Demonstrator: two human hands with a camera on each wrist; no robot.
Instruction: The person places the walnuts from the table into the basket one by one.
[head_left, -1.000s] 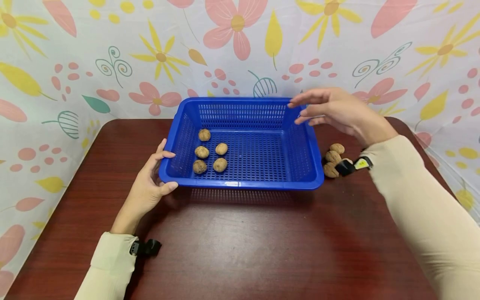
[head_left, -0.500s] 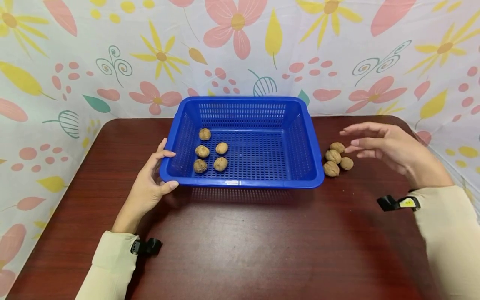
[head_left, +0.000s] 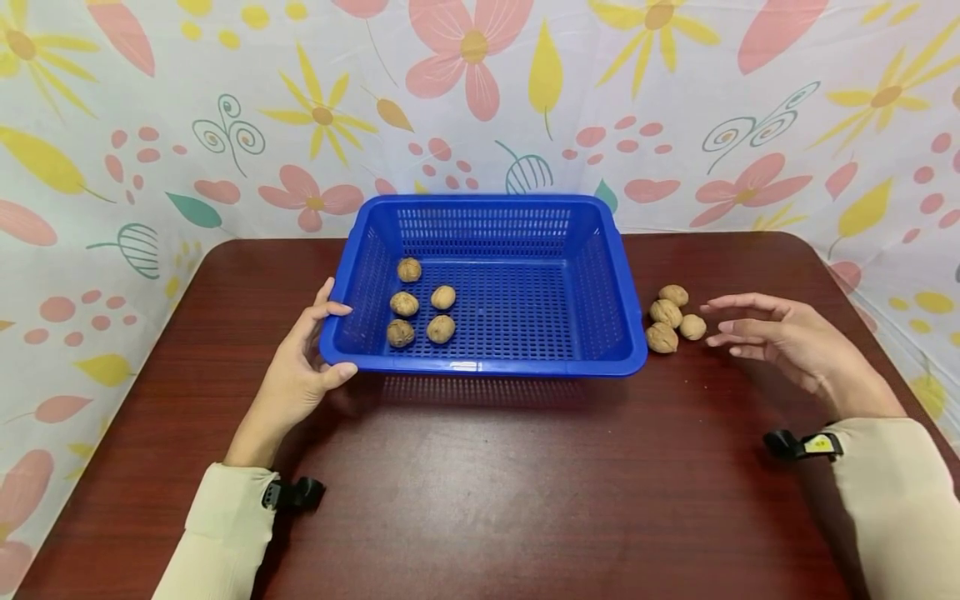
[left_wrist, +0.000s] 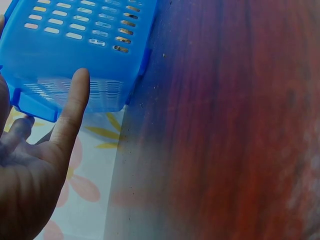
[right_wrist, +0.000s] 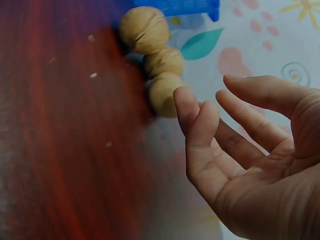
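Head view: a blue basket (head_left: 480,367) is seen standing on the brown surface (head_left: 480,483), with a flowered cloth (head_left: 360,75) behind it.
Walnuts inside: five are held in the left part of the basket, among them the rear walnut (head_left: 408,269); the basket's right part is left bare.
Loose walnuts: four are clustered on the surface just right of the basket; the nearest to the right hand (head_left: 802,346) is the outermost walnut (head_left: 692,327).
Left hand (head_left: 295,371): the basket's left end is gripped at the rim, thumb at the near corner.
Right hand: nothing is held; its fingers are parted and loosely bent, right of the basket and just beside the outermost walnut. Whether that nut is touched cannot be told.
Picking: the outermost walnut is probably best taken first, pinched from both sides by thumb and fingers and raised straight up, so that its neighbours are not rolled.
Basket: steadiness is best kept by a light hold on the rim; should a nut be lifted over, the right rim should be well cleared and the nut lowered, not dropped.
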